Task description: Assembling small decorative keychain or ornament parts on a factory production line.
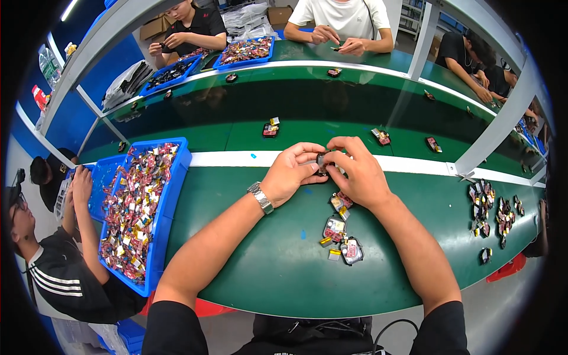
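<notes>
Close to the white rail, my left hand [291,173] and my right hand [355,171] meet over a small black plastic casing [321,164]. The left fingers and thumb pinch its left side, while the right fingers bend over it from the other side and hide most of it. Just below my hands, several opened black casings lie in a loose row on the green table: one partly under the right hand [341,203], one with a red circuit board [335,229], and one with a pale label [352,251]. Small yellow-and-silver batteries [334,254] stick out beside them.
A blue tray [155,260] heaped with red circuit boards and batteries stands at left, beside a co-worker. Clusters of casings [482,201] lie at right. Beyond the white rail [414,165], a dark green belt [207,130] carries spaced casings. Grey posts [494,142] frame the bench; co-workers sit opposite.
</notes>
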A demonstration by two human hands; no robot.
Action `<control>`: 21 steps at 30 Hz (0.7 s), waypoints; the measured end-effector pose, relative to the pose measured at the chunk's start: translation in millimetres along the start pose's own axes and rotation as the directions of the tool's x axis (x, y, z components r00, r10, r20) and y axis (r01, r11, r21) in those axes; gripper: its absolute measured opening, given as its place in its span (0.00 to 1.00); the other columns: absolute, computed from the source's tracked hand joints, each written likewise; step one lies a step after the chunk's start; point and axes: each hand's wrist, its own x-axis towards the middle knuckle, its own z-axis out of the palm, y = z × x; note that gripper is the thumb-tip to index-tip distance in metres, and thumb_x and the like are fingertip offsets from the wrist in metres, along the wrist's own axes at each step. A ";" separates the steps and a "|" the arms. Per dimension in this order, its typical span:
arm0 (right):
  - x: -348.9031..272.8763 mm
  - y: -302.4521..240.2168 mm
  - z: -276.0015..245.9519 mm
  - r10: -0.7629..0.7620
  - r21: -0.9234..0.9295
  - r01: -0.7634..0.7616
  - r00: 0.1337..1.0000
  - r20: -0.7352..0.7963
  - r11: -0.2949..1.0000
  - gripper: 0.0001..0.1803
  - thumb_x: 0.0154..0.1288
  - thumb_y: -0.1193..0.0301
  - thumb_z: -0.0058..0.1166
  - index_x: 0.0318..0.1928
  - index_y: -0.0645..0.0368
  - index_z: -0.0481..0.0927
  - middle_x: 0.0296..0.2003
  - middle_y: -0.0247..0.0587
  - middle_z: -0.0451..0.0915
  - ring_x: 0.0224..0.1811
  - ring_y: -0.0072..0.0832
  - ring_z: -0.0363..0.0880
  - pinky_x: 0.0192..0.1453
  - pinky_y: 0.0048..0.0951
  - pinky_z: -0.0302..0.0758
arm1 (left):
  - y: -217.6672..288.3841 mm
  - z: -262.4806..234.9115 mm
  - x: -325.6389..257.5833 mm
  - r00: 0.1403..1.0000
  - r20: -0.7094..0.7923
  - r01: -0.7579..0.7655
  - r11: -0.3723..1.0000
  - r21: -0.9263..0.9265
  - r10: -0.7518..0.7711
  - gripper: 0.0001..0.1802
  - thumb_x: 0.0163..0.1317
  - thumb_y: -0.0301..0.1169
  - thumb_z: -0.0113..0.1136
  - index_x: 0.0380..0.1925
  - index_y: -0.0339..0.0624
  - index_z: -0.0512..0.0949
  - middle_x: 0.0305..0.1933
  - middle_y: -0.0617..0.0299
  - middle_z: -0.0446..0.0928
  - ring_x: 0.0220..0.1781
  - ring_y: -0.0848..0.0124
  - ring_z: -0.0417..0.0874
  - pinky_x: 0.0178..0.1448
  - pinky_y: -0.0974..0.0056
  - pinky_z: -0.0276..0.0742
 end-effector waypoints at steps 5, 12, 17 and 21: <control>1.4 3.5 -4.1 -0.006 0.108 -0.002 0.997 0.080 0.994 0.12 0.50 0.79 0.65 0.32 0.57 0.74 0.49 0.39 0.75 0.52 0.40 0.75 0.51 0.39 0.75 | -1.9 -1.3 0.3 1.000 0.011 -0.004 1.000 0.016 0.004 0.19 0.67 0.19 0.51 0.58 0.37 0.68 0.58 0.55 0.75 0.57 0.67 0.80 0.60 0.59 0.82; 1.1 3.7 -3.8 0.030 0.144 -0.046 0.993 0.113 0.989 0.11 0.52 0.78 0.65 0.34 0.57 0.76 0.49 0.38 0.75 0.53 0.40 0.74 0.53 0.39 0.75 | -0.9 0.2 -0.7 1.000 0.001 0.011 0.999 0.048 -0.011 0.19 0.68 0.18 0.50 0.58 0.37 0.68 0.58 0.55 0.75 0.57 0.68 0.80 0.60 0.61 0.82; -0.8 6.6 -6.2 0.049 0.133 -0.071 0.985 0.166 0.989 0.09 0.53 0.77 0.64 0.34 0.57 0.77 0.50 0.38 0.75 0.54 0.39 0.74 0.55 0.39 0.75 | -4.0 -0.6 0.5 0.999 0.029 -0.017 0.998 0.060 0.015 0.18 0.67 0.18 0.49 0.57 0.37 0.68 0.59 0.55 0.75 0.57 0.69 0.80 0.60 0.61 0.82; -1.4 6.9 -4.0 0.022 0.116 -0.040 0.989 0.146 0.992 0.08 0.54 0.76 0.64 0.35 0.56 0.81 0.50 0.37 0.75 0.54 0.38 0.73 0.55 0.38 0.75 | -2.7 -1.6 -0.6 1.000 0.023 -0.020 0.999 0.049 0.019 0.18 0.67 0.18 0.50 0.57 0.37 0.68 0.61 0.55 0.73 0.58 0.68 0.79 0.61 0.60 0.82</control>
